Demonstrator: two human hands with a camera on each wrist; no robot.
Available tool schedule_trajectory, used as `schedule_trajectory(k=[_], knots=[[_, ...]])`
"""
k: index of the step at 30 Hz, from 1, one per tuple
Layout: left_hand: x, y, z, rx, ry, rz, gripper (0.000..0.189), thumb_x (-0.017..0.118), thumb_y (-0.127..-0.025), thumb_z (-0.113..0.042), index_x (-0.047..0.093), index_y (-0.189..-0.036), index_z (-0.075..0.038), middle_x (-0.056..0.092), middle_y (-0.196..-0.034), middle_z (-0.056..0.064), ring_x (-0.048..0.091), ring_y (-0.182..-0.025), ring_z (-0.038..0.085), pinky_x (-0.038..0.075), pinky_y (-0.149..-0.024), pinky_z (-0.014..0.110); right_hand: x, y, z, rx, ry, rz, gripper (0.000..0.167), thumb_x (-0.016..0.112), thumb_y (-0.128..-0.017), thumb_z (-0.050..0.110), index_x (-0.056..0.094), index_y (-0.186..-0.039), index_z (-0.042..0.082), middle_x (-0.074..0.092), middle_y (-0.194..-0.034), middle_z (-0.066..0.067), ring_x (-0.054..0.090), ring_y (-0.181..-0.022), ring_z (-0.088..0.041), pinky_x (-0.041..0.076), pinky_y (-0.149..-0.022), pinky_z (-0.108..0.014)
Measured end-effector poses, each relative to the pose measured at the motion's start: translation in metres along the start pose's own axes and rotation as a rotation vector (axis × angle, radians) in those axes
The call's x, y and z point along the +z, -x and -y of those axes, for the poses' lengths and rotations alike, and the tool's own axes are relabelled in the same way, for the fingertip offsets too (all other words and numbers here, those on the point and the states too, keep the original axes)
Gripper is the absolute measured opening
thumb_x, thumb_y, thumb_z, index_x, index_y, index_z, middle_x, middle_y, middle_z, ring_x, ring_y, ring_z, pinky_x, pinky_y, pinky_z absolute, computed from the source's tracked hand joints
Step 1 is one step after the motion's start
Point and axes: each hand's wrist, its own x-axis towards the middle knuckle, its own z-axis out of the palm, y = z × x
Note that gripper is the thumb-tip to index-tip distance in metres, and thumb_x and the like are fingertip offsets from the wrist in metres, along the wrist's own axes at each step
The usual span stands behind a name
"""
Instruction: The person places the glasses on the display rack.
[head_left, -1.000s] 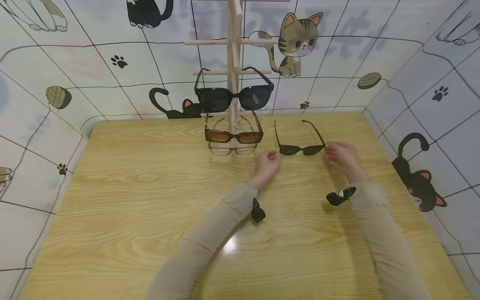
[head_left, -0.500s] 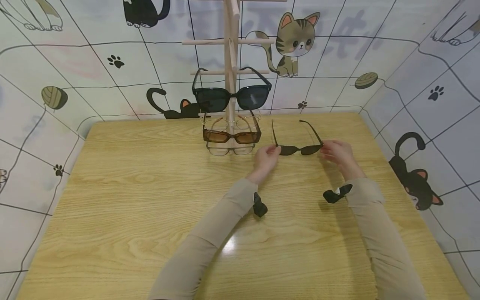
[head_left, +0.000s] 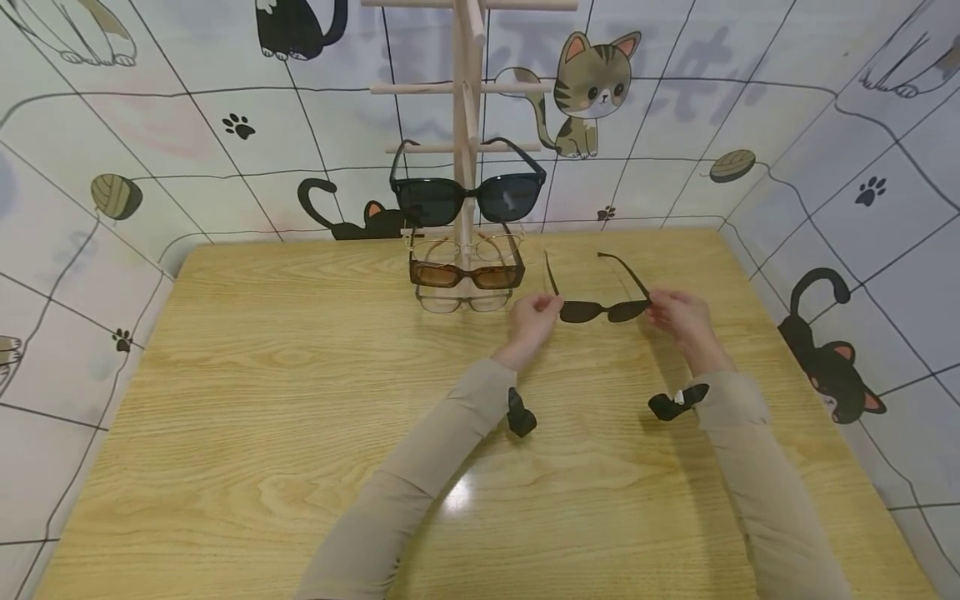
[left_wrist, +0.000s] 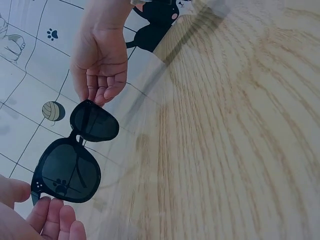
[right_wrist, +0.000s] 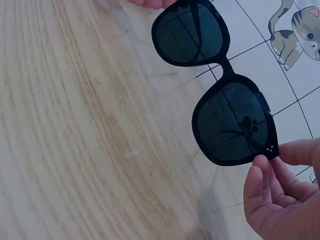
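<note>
A pair of black sunglasses (head_left: 581,312) is between my two hands, its temples unfolded and pointing toward the back wall. My left hand (head_left: 531,327) pinches the left outer corner of the frame. At the opposite corner, my right hand (head_left: 684,322) grips with thumb and fingers, which the right wrist view shows closely around the hinge of the sunglasses (right_wrist: 235,120). Dark lenses face the left wrist camera, where the sunglasses (left_wrist: 70,170) span from one hand to the other. Just left of my left hand, clear-lensed glasses (head_left: 442,304) hang lowest on a wooden rack (head_left: 463,125).
Brown-tinted sunglasses (head_left: 465,277), thin gold-rimmed glasses (head_left: 495,243) and large black sunglasses (head_left: 468,200) also hang on the rack. Its upper pegs (head_left: 412,88) stick out sideways. The wooden table (head_left: 262,400) ends at cat-patterned walls (head_left: 247,192) behind and on both sides.
Both hands have closed in on the corners of the sunglasses and taken hold. The front of the sunglasses has since shifted slightly toward me, lower in the head view.
</note>
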Motion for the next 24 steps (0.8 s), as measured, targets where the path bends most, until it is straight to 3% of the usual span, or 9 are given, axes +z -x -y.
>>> schedule_trajectory(k=[8, 18, 24], knots=[[-0.004, 0.006, -0.005, 0.02, 0.067, 0.054, 0.026, 0.062, -0.092, -0.028, 0.069, -0.103, -0.006, 0.067, -0.088, 0.003, 0.062, -0.079, 0.015, 0.049, -0.064, 0.023, -0.004, 0.009, -0.005, -0.032, -0.111, 0.012, 0.005, 0.056, -0.093, 0.006, 0.06, -0.097, 0.007, 0.062, -0.077, 0.0, 0.061, -0.066, -0.008, 0.053, -0.063, -0.017], [-0.011, 0.016, -0.013, 0.044, 0.059, 0.092, 0.024, 0.063, -0.091, -0.028, 0.069, -0.101, -0.007, 0.066, -0.086, 0.0, 0.058, -0.076, 0.009, 0.047, -0.065, 0.022, -0.006, 0.027, -0.004, -0.092, -0.249, 0.052, 0.006, 0.061, -0.09, 0.004, 0.065, -0.093, 0.005, 0.062, -0.078, -0.003, 0.061, -0.066, -0.011, 0.054, -0.063, -0.019], [-0.016, 0.023, -0.019, 0.102, 0.083, 0.115, 0.023, 0.064, -0.091, -0.026, 0.07, -0.099, -0.006, 0.066, -0.083, -0.001, 0.058, -0.074, 0.009, 0.048, -0.065, 0.022, -0.007, 0.036, -0.002, -0.135, -0.337, 0.088, 0.007, 0.062, -0.089, 0.001, 0.068, -0.091, 0.003, 0.062, -0.078, -0.005, 0.062, -0.065, -0.013, 0.055, -0.062, -0.021]])
